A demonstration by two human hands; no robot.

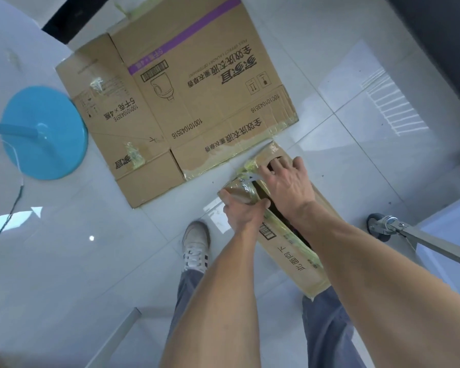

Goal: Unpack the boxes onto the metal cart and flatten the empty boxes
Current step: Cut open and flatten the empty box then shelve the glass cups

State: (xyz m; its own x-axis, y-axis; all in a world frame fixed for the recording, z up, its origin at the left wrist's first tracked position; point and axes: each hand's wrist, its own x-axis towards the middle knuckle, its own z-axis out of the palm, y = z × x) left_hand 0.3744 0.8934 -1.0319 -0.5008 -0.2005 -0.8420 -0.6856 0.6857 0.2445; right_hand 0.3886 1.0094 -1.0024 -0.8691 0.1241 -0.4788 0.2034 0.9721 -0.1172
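Note:
A taped cardboard box (284,251) stands on the floor in front of my legs, its top seam split open along the middle into a dark gap. My left hand (241,212) grips the left top flap (238,191) near its far end, thumb over the edge. My right hand (286,184) lies over the right flap (323,205) with its fingertips reaching into the opening at the far end. Yellowish tape hangs loose between the hands. A flattened cardboard box (186,94) with a purple stripe lies on the tiles just beyond.
A blue round stand base (44,134) with a pole and a thin cable sits at the left. A metal cart leg with a caster wheel (377,225) is at the right. My left shoe (195,245) stands left of the box. White floor tiles surround everything.

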